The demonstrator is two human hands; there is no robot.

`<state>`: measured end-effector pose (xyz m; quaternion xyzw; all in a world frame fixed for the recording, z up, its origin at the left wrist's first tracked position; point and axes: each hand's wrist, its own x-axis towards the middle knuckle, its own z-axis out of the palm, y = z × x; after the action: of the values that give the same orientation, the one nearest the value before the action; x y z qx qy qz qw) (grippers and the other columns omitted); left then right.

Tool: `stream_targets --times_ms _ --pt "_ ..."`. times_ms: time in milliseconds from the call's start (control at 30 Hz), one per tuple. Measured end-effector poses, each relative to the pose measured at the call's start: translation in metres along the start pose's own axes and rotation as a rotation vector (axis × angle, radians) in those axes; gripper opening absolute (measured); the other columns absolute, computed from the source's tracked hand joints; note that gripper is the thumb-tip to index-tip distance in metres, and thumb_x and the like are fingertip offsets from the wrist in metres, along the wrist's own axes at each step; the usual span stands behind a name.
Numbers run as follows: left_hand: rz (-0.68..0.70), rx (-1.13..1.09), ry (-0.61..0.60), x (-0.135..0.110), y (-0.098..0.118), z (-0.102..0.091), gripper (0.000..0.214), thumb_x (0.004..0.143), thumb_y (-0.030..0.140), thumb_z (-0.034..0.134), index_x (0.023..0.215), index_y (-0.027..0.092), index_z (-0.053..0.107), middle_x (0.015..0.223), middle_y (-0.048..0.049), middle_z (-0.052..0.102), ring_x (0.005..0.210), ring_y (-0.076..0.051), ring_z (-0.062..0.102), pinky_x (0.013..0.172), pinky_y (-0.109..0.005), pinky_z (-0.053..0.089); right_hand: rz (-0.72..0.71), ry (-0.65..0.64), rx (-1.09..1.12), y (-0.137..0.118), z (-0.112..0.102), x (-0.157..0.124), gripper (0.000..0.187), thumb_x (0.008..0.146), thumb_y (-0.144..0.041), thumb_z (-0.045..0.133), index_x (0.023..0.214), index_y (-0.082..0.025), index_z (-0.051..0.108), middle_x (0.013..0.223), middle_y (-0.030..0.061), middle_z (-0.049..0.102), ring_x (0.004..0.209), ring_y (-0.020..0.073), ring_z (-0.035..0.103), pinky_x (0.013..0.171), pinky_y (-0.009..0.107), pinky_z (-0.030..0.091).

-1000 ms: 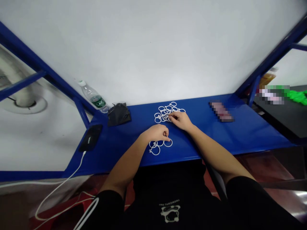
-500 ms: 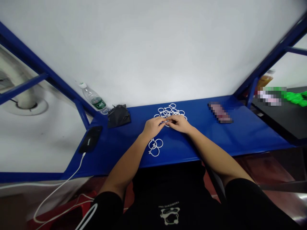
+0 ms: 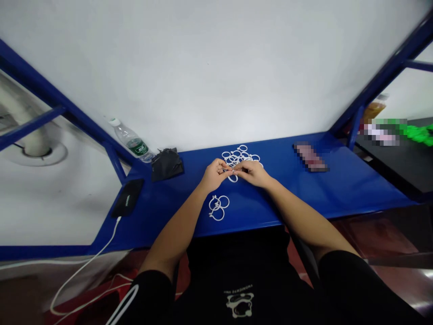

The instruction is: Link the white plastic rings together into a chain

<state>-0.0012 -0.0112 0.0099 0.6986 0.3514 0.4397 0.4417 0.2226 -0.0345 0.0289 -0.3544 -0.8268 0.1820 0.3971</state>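
Note:
Between the fingertips of both hands is a white plastic ring [image 3: 233, 179], its loop hanging toward me. My left hand [image 3: 216, 174] pinches it from the left with thumb and index finger. From the right, my right hand [image 3: 251, 173] grips the same ring, its fingertips meeting the left ones. The ring's top part is hidden by the fingers. Just behind the hands lies a pile of similar white rings [image 3: 236, 155], partly covered by the hands. Closer to me, a few more rings [image 3: 217, 214] rest in a small overlapping group on the blue table [image 3: 267, 205].
A black plastic bag [image 3: 167, 164] and a water bottle [image 3: 135, 142] stand back left. Nearer is a black power bank [image 3: 127, 197] with a white cable [image 3: 113, 237]. A blurred-out phone-shaped object [image 3: 311, 156] lies right. Blue frame bars [image 3: 355, 126] flank the table.
My fingers have shifted slightly, and the held ring's loop now shows below the fingertips. My left fingers are raised and more curled. The small ring group has stayed put.

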Motion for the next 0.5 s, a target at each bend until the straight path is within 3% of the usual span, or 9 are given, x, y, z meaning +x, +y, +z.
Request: stream_targets --times_ms 200,500 --pt "-0.217 -0.217 -0.148 0.007 0.0 -0.008 0.056 0.07 0.051 0.092 0.092 0.02 0.05 0.082 0.0 0.072 0.051 -0.005 0.051 0.048 -0.019 0.036 0.042 -0.09 -0.021 -0.005 0.004 -0.001 0.025 0.105 -0.045 0.059 0.102 -0.021 0.066 0.084 0.0032 0.074 0.07 0.0163 0.065 0.066 0.027 0.045" --pt "-0.263 -0.352 -0.274 0.006 0.002 -0.012 0.061 0.067 0.055 0.094 0.086 0.02 0.049 0.069 0.0065 0.062 0.044 -0.002 0.042 0.044 -0.018 0.028 0.041 -0.122 0.0 -0.013 0.009 -0.001 0.022 0.106 -0.042 0.055 0.098 -0.022 0.058 0.078 0.0016 0.068 0.066 0.0158 0.06 0.064 0.027 0.042"
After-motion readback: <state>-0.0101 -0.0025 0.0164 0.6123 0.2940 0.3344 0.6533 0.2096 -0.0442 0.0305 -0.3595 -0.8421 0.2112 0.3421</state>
